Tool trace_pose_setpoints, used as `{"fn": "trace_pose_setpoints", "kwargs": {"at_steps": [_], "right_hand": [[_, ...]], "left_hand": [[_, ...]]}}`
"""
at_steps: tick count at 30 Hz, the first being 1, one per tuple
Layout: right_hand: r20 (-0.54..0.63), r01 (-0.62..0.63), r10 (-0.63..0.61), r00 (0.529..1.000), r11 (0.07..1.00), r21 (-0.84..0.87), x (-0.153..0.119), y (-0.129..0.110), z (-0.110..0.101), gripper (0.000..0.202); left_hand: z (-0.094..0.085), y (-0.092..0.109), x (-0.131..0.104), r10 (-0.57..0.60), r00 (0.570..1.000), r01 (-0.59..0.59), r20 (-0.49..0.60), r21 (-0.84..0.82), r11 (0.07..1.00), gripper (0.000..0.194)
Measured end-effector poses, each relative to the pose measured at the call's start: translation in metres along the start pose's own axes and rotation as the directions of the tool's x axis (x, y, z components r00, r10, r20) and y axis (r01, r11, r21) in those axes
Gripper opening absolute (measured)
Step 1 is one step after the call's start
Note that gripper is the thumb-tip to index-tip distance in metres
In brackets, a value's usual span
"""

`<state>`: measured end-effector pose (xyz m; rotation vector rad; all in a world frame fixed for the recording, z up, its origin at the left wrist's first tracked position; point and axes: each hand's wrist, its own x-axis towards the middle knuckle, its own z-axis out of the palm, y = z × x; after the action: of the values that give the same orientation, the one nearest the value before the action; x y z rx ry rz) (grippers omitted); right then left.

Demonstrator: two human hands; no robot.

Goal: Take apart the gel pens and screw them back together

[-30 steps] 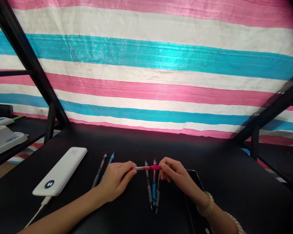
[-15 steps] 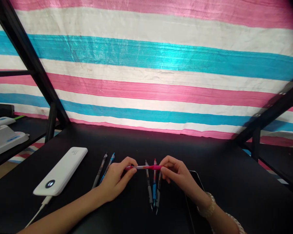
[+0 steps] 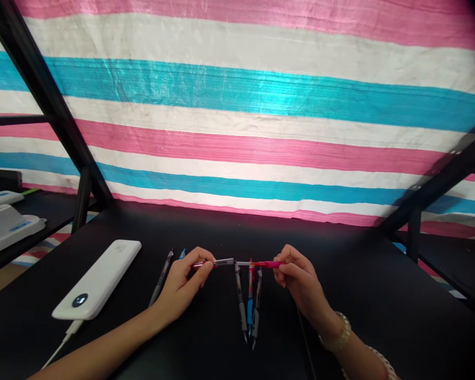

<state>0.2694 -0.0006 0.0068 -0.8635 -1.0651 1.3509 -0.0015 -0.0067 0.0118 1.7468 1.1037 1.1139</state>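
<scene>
White power bank [image 3: 98, 277]: grey marking [image 3: 120, 248] at far end, round lit display [image 3: 79, 300]; neither legible.

The striped tarpaulin [image 3: 237, 121] is brightly lit, with glare on its upper blue band [image 3: 271, 94] and shadow beside the right frame bar [image 3: 439, 179]; the black tabletop [image 3: 206, 227] remains dim.

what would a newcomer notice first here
The pink, white and blue striped sheet behind the black table would likely strike first. In front, the left hand holds a clear pen barrel and the right hand a pink grip. A white power bank lies on the table's left side.
</scene>
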Motion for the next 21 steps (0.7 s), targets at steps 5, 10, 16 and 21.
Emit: {"fn": "trace_pose_setpoints", "kwargs": {"at_steps": [5,10,16,21], "right_hand": [[-0.015,0.016,-0.016,1.0,1.0,0.02,-0.0011,0.0007,-0.0019,0.008],[0.004,0.015,-0.015,1.0,1.0,0.007,-0.0027,-0.0005,-0.0016,0.008],[0.007,0.026,-0.026,1.0,1.0,-0.01,-0.003,-0.0005,-0.0012,0.008],[0.017,0.032,-0.032,0.999,0.999,-0.008,-0.0026,0.0006,-0.002,0.008]], "left_hand": [[-0.0006,-0.0002,-0.0011,0.002,1.0,-0.001,0.011,-0.043,0.999,0.028],[-0.0013,-0.0022,-0.0034,0.007,1.0,-0.007,0.016,-0.043,0.999,0.027],[-0.0012,-0.0036,-0.0026,0.016,1.0,-0.016,0.016,-0.041,0.999,0.025],[-0.0014,-0.0023,-0.0022,0.021,1.0,-0.02,0.024,-0.035,0.999,0.025]]}}
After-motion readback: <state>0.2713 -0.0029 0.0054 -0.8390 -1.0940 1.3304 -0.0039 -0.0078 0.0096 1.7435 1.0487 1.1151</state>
